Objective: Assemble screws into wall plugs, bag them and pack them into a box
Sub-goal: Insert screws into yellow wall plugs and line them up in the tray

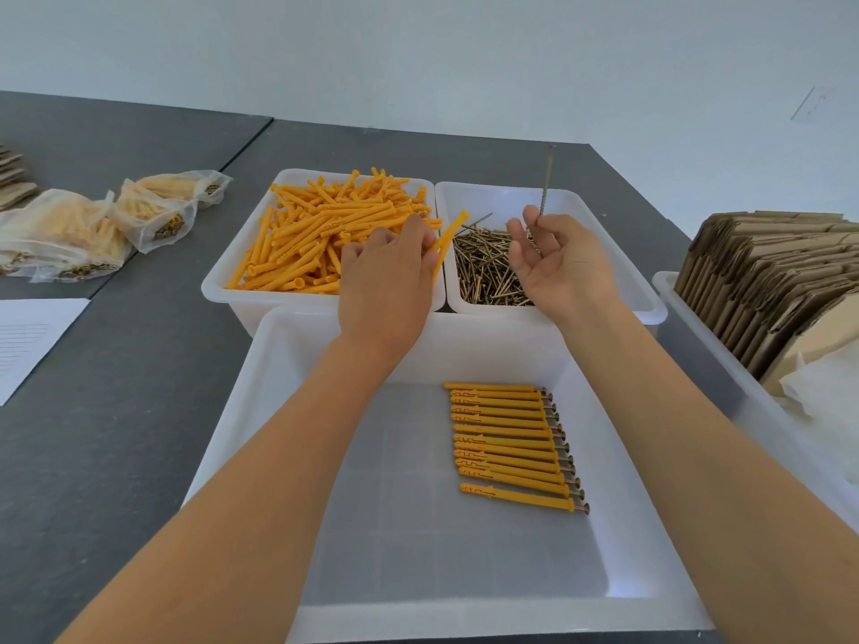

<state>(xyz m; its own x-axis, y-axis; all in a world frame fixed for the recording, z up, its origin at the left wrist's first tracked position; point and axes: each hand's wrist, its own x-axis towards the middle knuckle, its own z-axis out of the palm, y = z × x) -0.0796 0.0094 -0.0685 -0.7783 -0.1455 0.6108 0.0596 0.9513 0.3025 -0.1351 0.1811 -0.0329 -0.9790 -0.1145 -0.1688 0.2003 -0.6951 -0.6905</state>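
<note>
Both hands are raised over the two far bins. The left hand (388, 267) pinches one orange wall plug (448, 238) between its fingertips, the plug slanting up and to the right across the seam between the bins. The right hand (560, 262) is turned palm up, thumb and forefinger pinching a single long screw (546, 185) that stands nearly upright, its head at the top; the other fingers are loosely curled. Plug and screw are apart, not yet joined.

Below the left hand sits a white bin (223, 281) heaped with loose orange wall plugs (325, 225). Touching it on the right is a second white bin (627, 253) holding a pile of brass-coloured screws (488, 267); the right hand hovers over that pile.

Nearer the person, under both forearms, is a larger white tray (279, 364). In its right half lie assembled plugs (511, 441) in a neat row, side by side, each with a screw head showing at its right end.

All three containers rest on a dark grey table (116, 457). At the far left of it lie filled clear bags (93, 225) of plugs with screw heads visible at their ends. A sheet of white paper (32, 337) lies at the left edge. On the right, another white bin (688, 313) holds a row of flattened cardboard boxes (767, 271) standing on edge.
</note>
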